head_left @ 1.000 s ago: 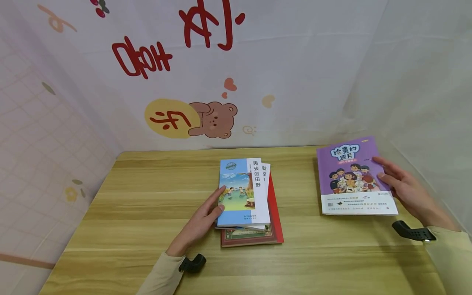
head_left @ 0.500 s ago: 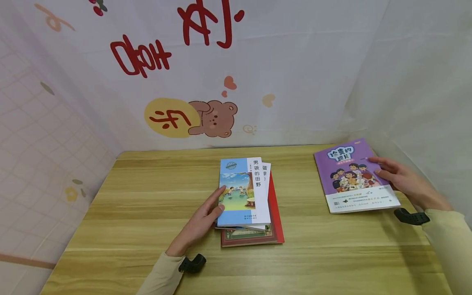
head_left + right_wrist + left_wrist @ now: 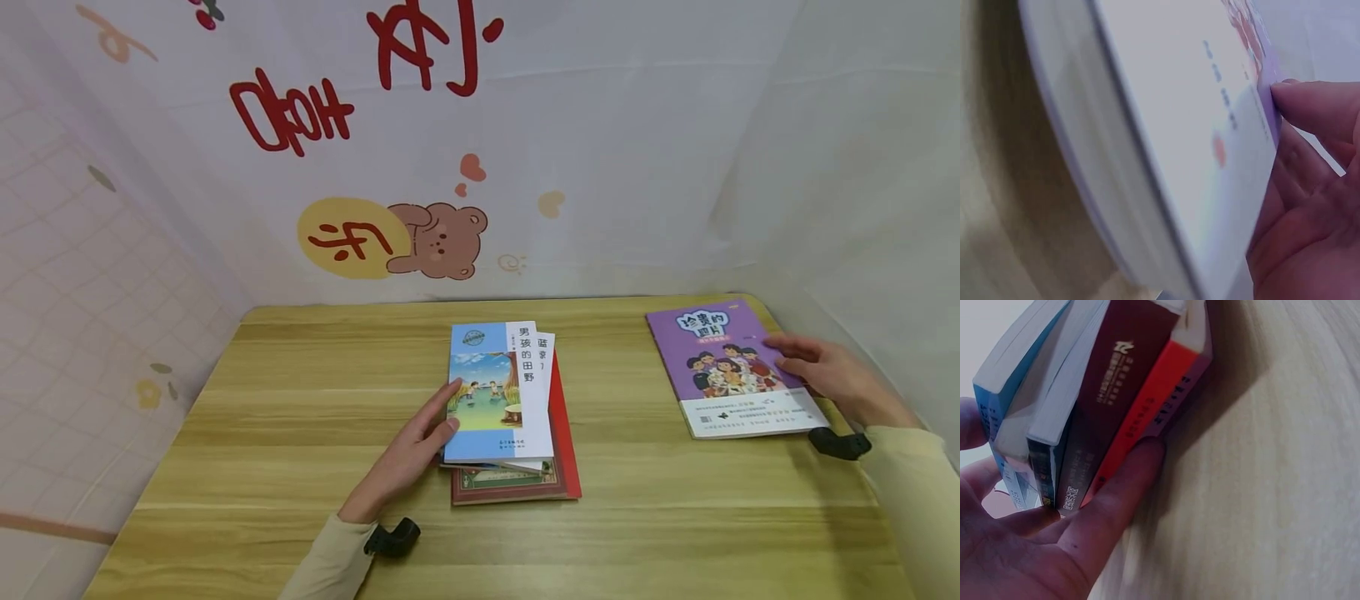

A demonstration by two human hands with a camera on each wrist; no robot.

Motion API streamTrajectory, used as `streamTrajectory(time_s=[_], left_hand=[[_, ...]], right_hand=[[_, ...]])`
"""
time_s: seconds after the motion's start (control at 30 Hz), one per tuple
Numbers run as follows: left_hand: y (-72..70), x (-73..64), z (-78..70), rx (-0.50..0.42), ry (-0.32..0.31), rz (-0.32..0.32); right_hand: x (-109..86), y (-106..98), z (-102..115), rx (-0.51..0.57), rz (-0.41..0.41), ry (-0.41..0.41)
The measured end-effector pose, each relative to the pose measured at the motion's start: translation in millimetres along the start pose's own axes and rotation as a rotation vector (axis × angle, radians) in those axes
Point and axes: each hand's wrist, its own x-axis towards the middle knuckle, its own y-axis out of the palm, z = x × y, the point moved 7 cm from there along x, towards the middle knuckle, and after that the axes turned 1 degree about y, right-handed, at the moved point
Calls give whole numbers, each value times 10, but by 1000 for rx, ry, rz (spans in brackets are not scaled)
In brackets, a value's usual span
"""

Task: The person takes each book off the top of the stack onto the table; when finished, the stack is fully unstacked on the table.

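Note:
A stack of several books stands at mid-table, topped by a blue-and-white book (image 3: 487, 392). At its left side rests my left hand (image 3: 412, 450), fingers stretched along the spines. In the left wrist view, one finger (image 3: 1125, 494) lies against the bottom red book (image 3: 1141, 403), beside a dark maroon book (image 3: 1116, 369). My right hand (image 3: 836, 375) pinches the right edge of a purple picture book (image 3: 716, 358) at the table's right side. The right wrist view has the thumb (image 3: 1316, 106) on its cover edge and other fingers bent at the side; its page block faces the camera.
The wooden table (image 3: 322, 433) meets a white printed cloth backdrop (image 3: 637, 150) at the back. A cloth side wall (image 3: 885, 208) rises close beyond the right hand. Black wrist straps (image 3: 393, 537) sit on both forearms.
My right hand has brought the purple book lower, to the tabletop, and the book has turned slightly. The left hand and the stack have kept their place.

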Motion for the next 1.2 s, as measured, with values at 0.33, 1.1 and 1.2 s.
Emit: streamTrajectory(time_s=[0.33, 1.1, 1.2], left_hand=[[-8, -16, -9, -8, 12, 15], [-30, -11, -37, -29, 45, 12], [-4, -8, -38, -34, 36, 15]], right_hand=[[-108, -26, -63, -23, -1, -10], [-635, 372, 801, 161, -244, -313], [-710, 518, 944, 165, -237, -355]])
